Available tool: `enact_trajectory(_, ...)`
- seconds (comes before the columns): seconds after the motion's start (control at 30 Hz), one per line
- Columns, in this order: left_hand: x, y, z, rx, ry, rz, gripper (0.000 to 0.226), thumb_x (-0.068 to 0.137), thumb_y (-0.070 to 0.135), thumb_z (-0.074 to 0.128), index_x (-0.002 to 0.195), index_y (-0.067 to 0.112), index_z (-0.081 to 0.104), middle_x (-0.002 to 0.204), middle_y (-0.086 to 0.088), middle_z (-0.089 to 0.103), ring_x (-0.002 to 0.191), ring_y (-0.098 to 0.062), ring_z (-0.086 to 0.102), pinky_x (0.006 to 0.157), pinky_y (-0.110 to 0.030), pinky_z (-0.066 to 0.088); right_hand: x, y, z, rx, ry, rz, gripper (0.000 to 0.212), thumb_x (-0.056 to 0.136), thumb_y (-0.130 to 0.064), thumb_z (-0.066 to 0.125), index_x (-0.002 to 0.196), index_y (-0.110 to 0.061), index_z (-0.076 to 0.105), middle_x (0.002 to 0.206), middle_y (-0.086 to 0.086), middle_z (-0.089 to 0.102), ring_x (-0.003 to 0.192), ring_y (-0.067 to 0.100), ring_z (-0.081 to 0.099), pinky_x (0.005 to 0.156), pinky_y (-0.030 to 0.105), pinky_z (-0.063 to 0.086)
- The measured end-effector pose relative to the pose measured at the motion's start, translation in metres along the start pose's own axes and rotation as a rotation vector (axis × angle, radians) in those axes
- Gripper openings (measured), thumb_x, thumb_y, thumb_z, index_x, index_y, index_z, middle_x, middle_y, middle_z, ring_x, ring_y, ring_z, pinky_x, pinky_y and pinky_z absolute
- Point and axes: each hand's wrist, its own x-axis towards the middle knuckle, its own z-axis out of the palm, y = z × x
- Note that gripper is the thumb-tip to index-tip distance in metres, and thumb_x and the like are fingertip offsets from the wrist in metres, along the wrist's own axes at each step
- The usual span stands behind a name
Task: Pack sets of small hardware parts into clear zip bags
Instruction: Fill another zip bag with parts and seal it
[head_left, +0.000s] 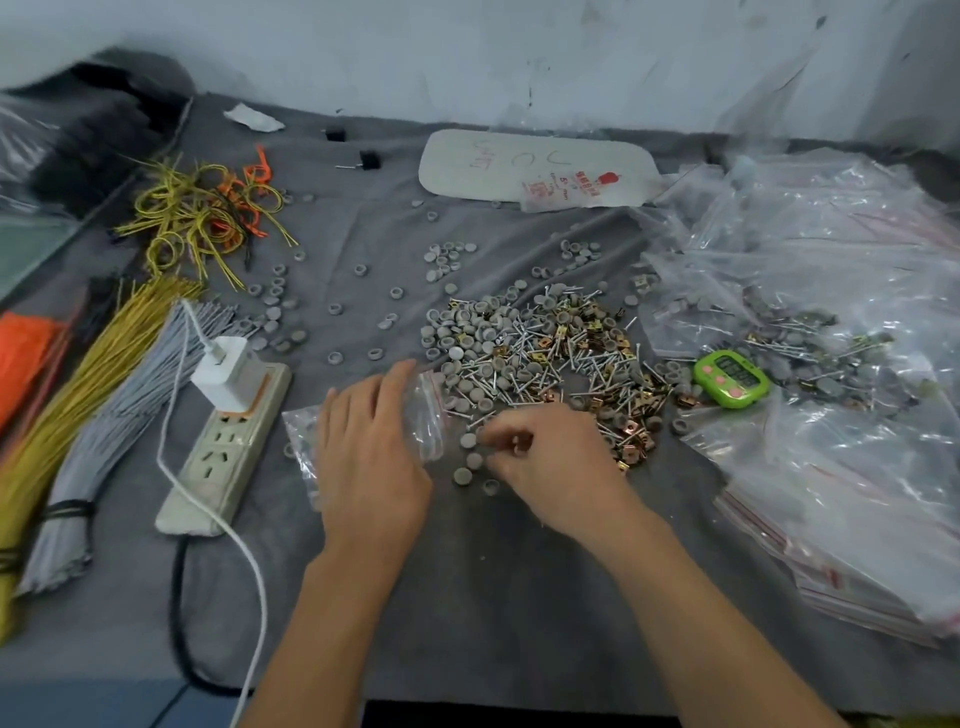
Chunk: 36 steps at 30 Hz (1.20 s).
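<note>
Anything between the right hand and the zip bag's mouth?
Nothing blocks it: only a few loose grey caps lie on the cloth between the right hand and the zip bag, which the left hand rests on.

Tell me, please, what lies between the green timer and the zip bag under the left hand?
In the head view, the mixed pile of caps, screws and clips, plus the right hand.
</note>
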Motion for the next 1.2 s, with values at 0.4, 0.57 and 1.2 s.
enact_trajectory(0.4, -0.012, 0.005, 0.001, -0.069, -0.206, 0.092, 0.076, 0.065, 0.026, 0.088, 0.136, 0.026, 0.06, 0.121, 0.001, 0.061, 0.115, -0.025, 0.053, 0.115, -0.048, 0.037, -0.015, 0.003, 0.003, 0.077, 0.162, 0.039, 0.022, 0.083, -0.008, 0.076, 0.087, -0.029, 0.07, 0.082, -0.014, 0.07, 0.079, 0.002, 0.064, 0.072, 0.012, 0.05)
enact_trajectory(0.57, -0.014, 0.023, 0.004, -0.208, -0.189, 0.118, 0.057, 0.072, 0.032, 0.078, 0.126, 0.034, 0.062, 0.119, 0.013, 0.062, 0.113, -0.013, 0.054, 0.106, -0.037, 0.04, -0.01, -0.01, -0.004, 0.33, 0.169, 0.013, 0.028, 0.073, -0.002, 0.078, 0.068, -0.028, 0.07, 0.071, -0.017, 0.074, 0.063, 0.001, 0.067, 0.059, 0.014, 0.049)
enact_trajectory(1.2, 0.0, -0.003, -0.013, -0.867, -0.116, -0.309, 0.069, 0.052, 0.022, 0.083, 0.114, 0.039, 0.057, 0.106, 0.016, 0.071, 0.102, 0.005, 0.066, 0.082, -0.01, 0.046, -0.002, -0.004, 0.023, -0.176, -0.027, -0.068, 0.018, 0.088, -0.016, 0.066, 0.098, -0.026, 0.078, 0.095, -0.005, 0.074, 0.094, 0.021, 0.069, 0.085, 0.031, 0.053)
